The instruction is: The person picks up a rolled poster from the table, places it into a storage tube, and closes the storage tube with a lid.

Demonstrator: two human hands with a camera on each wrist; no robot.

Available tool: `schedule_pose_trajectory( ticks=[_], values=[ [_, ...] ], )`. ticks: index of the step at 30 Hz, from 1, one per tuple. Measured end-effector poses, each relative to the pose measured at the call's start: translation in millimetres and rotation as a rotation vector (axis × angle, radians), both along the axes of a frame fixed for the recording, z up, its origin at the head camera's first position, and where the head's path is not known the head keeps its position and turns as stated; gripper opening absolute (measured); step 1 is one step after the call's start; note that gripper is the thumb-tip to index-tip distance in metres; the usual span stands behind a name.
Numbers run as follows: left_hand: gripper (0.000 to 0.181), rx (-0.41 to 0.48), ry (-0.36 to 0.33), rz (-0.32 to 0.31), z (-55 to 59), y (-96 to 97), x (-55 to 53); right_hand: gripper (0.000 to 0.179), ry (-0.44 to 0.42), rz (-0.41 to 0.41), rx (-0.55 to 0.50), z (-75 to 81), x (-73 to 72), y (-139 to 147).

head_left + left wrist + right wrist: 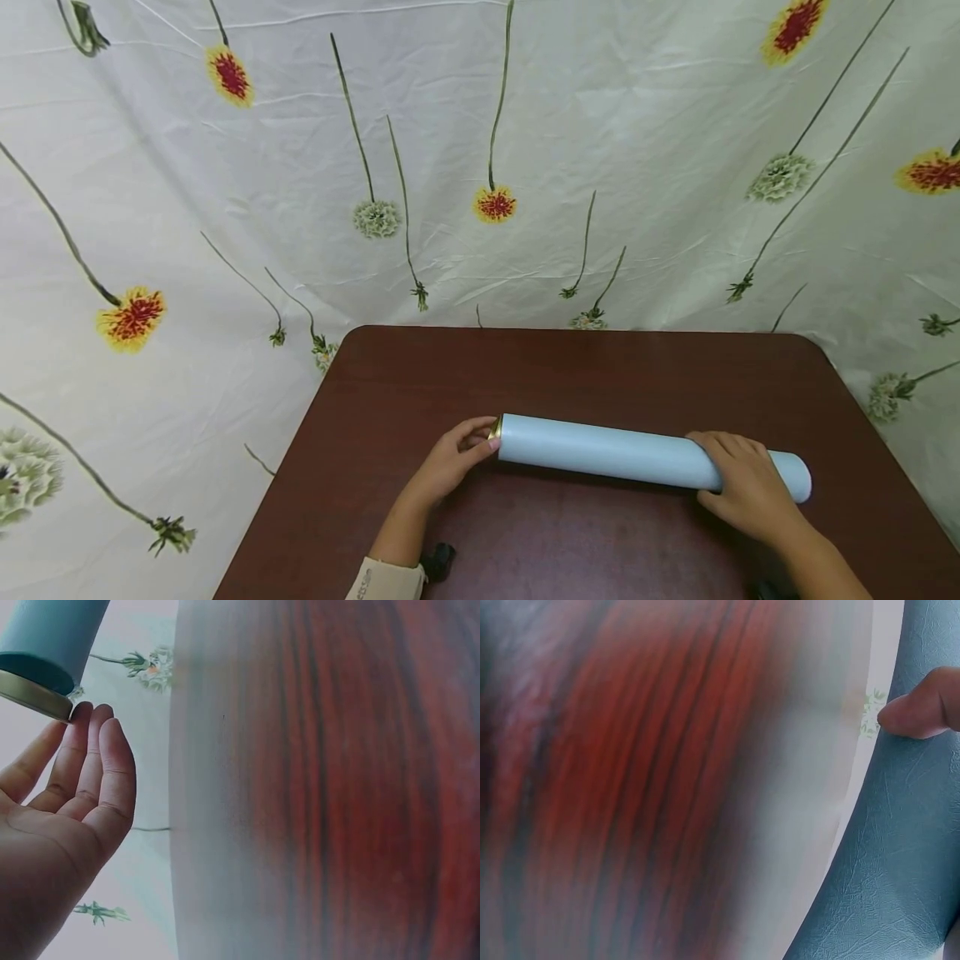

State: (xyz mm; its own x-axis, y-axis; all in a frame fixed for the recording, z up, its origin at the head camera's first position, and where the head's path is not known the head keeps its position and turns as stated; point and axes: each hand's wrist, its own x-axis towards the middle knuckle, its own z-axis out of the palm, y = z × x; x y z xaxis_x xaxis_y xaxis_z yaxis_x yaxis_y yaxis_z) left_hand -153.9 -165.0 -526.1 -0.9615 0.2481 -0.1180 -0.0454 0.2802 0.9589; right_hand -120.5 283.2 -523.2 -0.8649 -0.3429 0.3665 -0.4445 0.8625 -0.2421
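A long light-blue tube (600,450) is held above the brown table, its left end a little higher in the head view. My right hand (742,479) grips it near the right end, fingers over the top and thumb on the near side. In the right wrist view a thumb (919,709) lies against the tube's creased surface (900,832). At the left end sits a gold-coloured cap (34,694), partly out of the tube's mouth. My left hand (450,462) pinches that cap between thumb and fingertips. The tube's inside is hidden.
The dark brown table (570,367) has rounded far corners. Behind and beside it hangs a white cloth (660,108) printed with flowers. A small black object (438,562) shows beside the left wrist.
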Motion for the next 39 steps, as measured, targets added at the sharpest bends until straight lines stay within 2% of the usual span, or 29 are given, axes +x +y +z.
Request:
schedule_pose_trajectory(
  ticks=[5,13,16,20,24,32,35,39],
  values=[
    [0.048,0.042,-0.002,0.009,0.0,0.9,-1.3,0.079,-0.002,0.007,-0.001,1.1,-1.1,-3],
    [0.050,0.176,-0.060,-0.030,3.9,6.4,1.7,0.078,-0.018,0.014,-0.018,-1.0,-1.1,-12],
    [0.052,0.199,-0.061,-0.051,5.3,12.0,2.0,0.078,-0.021,0.018,-0.020,-1.4,-0.8,-16],
    [0.047,0.112,-0.051,-0.034,7.7,19.4,3.0,0.077,-0.016,0.023,-0.014,-0.9,-0.5,-21],
    [0.042,-0.018,-0.019,0.033,9.3,25.5,4.1,0.077,-0.018,0.030,-0.005,-0.1,-0.1,-25],
    [0.055,-0.183,0.067,0.103,5.4,30.3,3.9,0.077,0.010,0.019,0.025,3.8,1.2,-30],
    [0.054,-0.174,0.071,0.126,3.8,31.2,4.0,0.077,0.014,0.019,0.025,4.4,1.7,-32],
    [0.050,-0.098,0.050,0.168,3.2,32.8,6.0,0.078,0.016,0.022,0.021,3.6,2.1,-36]
  ],
)
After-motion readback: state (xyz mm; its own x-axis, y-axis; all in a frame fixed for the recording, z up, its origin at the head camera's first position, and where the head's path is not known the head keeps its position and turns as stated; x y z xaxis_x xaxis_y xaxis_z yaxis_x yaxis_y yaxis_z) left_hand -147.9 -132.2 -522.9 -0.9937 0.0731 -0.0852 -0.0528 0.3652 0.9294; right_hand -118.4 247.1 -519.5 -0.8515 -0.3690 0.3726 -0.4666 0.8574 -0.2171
